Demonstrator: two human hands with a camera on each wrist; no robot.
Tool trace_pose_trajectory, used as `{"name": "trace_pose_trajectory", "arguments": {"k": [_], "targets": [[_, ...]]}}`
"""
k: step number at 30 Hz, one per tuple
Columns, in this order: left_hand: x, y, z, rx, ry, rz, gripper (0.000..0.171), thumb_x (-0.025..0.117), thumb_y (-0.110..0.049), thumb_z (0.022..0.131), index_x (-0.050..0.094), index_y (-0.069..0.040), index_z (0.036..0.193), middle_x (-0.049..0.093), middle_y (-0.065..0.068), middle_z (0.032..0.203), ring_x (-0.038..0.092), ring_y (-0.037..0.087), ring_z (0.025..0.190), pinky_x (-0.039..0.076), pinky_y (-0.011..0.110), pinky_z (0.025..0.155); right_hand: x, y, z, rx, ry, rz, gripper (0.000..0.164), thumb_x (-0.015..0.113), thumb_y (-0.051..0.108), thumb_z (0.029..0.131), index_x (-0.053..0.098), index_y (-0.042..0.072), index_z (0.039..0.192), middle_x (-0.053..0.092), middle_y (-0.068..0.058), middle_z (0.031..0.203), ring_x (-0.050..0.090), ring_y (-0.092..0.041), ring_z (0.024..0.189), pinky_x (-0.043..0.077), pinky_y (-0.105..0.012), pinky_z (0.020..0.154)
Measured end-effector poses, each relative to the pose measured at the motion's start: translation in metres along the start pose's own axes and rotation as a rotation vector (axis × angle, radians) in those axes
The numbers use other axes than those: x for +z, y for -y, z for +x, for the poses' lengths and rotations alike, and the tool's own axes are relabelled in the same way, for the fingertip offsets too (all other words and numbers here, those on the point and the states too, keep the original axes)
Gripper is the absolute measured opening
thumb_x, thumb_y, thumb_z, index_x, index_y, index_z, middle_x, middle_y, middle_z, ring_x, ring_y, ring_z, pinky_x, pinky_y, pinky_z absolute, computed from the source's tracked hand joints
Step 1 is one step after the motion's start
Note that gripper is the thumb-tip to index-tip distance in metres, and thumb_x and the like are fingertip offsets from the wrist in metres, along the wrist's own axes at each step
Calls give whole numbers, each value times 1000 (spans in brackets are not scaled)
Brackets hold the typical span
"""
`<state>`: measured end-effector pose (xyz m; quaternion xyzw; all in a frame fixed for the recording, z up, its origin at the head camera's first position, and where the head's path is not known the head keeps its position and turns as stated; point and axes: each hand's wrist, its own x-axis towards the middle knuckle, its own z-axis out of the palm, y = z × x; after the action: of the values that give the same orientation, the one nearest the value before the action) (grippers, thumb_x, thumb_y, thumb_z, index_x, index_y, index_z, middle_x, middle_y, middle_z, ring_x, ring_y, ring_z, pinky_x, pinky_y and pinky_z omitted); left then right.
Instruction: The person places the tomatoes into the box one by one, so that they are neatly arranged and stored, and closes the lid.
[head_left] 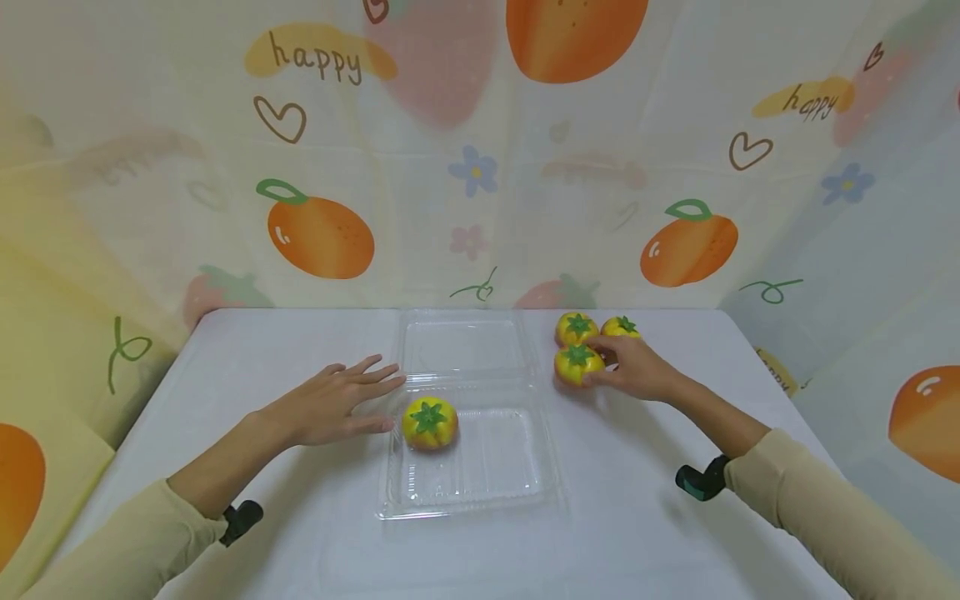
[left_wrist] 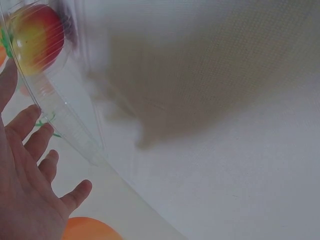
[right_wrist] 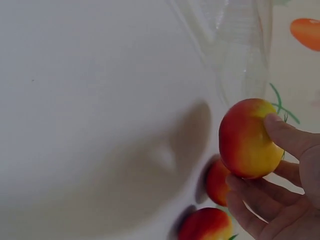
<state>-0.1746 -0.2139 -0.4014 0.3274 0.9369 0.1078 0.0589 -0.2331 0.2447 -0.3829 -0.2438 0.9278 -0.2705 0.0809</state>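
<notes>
My right hand (head_left: 636, 367) grips a yellow-and-red tomato-like fruit (head_left: 578, 365) with a green star-shaped leaf cap, thumb on one side and fingers on the other. The right wrist view shows this fruit (right_wrist: 248, 137) from its red underside. Just behind it are two similar fruits, one on the left (head_left: 576, 327) and one on the right (head_left: 622, 325). My left hand (head_left: 335, 405) is spread beside a clear plastic clamshell box (head_left: 502, 498), fingertips right at its left rim. Another such fruit (head_left: 430, 422) sits in the box's near half, towards the left.
The box's lid (head_left: 461, 343) lies folded back towards the rear edge of the white table (head_left: 637, 517). A fruit-printed cloth (head_left: 420, 208) hangs behind the table and along both sides. Black wrist cameras show at the left cuff (head_left: 242, 522) and the right cuff (head_left: 702, 478).
</notes>
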Motion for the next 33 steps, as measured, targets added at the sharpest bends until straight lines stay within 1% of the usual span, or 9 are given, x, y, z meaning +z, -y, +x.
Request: {"name": "trace_pose_trajectory", "arguments": {"k": [4, 7, 11, 14, 17, 19, 24, 28, 33], "targets": [[0, 0, 0, -3, 4, -4, 71, 56, -57, 94, 45, -16, 151, 40, 6, 157, 25, 38, 148, 32, 66, 108, -9, 10, 3, -1, -1, -60, 57, 80, 21, 85, 60, -7, 130, 60, -10, 98, 58, -29, 92, 53, -37, 79], [-1, 0, -1, -3, 8, -3, 71, 55, -58, 94, 45, -16, 151, 40, 6, 157, 25, 38, 148, 31, 65, 108, -14, 17, 5, -13, -4, -86, 56, 79, 22, 86, 59, -5, 131, 60, -9, 95, 54, -31, 89, 48, -34, 74], [-3, 0, -1, 4, 7, 2, 71, 53, -59, 95, 46, -15, 150, 41, 7, 156, 26, 38, 147, 32, 66, 108, -18, 24, 6, -31, -6, -81, 57, 79, 23, 86, 59, -4, 132, 64, -10, 100, 54, -28, 90, 49, -35, 76], [-3, 0, -1, 6, 6, 4, 71, 52, -60, 95, 46, -15, 150, 41, 7, 156, 26, 39, 147, 32, 66, 107, -18, 31, 6, -39, 9, -56, 57, 79, 21, 86, 59, -3, 133, 67, -12, 109, 60, -27, 95, 52, -39, 81], [-3, 1, -1, 8, 4, 3, 71, 52, -60, 96, 45, -15, 150, 41, 7, 156, 26, 39, 147, 32, 66, 107, -17, 39, 7, -63, 21, -31, 55, 78, 19, 86, 59, -2, 133, 68, -14, 117, 65, -30, 101, 54, -43, 85], [-3, 0, -1, 12, 5, 2, 71, 52, -60, 96, 45, -15, 150, 41, 7, 156, 26, 39, 147, 32, 66, 107, -17, 44, 8, -82, 24, -28, 55, 78, 19, 86, 59, -1, 134, 67, -15, 120, 67, -31, 103, 55, -43, 86], [-3, 0, -1, 12, 4, 0, 71, 51, -60, 96, 46, -15, 150, 42, 8, 156, 27, 39, 147, 32, 65, 107, -14, 56, 10, -120, 45, -12, 55, 78, 19, 86, 59, -2, 134, 65, -15, 122, 67, -31, 105, 56, -43, 88], [-3, -1, -1, 7, 12, -4, 71, 52, -60, 96, 46, -15, 150, 41, 8, 156, 27, 40, 147, 32, 66, 107, -11, 64, 11, -142, 85, 4, 56, 78, 21, 87, 58, -2, 134, 63, -14, 122, 65, -31, 108, 56, -44, 89], [-3, -1, -1, 2, 17, -9, 71, 52, -59, 95, 46, -15, 150, 41, 8, 156, 26, 40, 147, 32, 66, 107, -3, 75, 11, -163, 152, 2, 58, 77, 26, 88, 57, 0, 137, 62, -9, 124, 62, -28, 112, 55, -44, 90]]}}
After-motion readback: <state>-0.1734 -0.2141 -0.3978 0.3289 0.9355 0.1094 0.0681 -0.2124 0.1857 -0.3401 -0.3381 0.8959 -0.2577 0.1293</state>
